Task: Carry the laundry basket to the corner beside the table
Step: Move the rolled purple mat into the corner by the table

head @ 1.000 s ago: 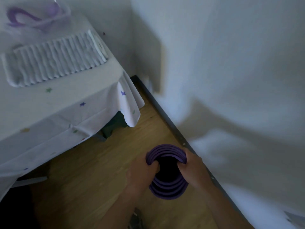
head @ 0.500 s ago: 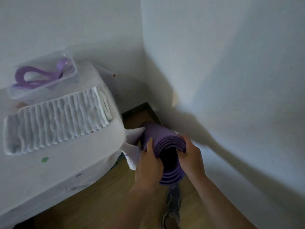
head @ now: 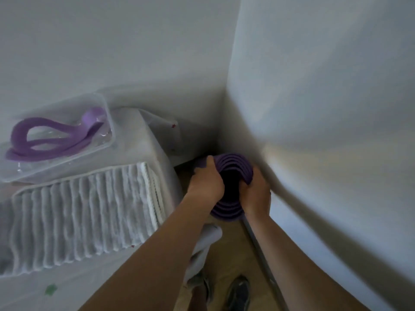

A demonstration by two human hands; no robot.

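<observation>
The head view looks down into a room corner. Both hands grip the top rim of a purple ribbed thing, concentric rings around a dark hollow; it reads as a collapsible laundry basket (head: 232, 167), though a rolled mat cannot be ruled out. The left hand (head: 205, 182) is closed over the rim's left side, thumb on top. The right hand (head: 257, 194) is closed over the right side, just beside the right wall (head: 325, 108). The basket sits in the gap between the table (head: 143, 135) edge and that wall, deep in the corner.

By my judgement this is the placing step, nearly done: what remains is to lower it onto the wooden floor (head: 233, 248), settle it and let go. Whether its base already touches the floor I cannot tell.

The gap is narrow. The hanging tablecloth (head: 202, 245) presses close on the left, and the skirting board (head: 262, 254) runs along the right. On the table lie a folded white ribbed towel (head: 85, 216) and a clear plastic box (head: 56, 140) holding a purple band (head: 51, 138); neither blocks the way. The person's shoes (head: 238, 292) stand just behind
</observation>
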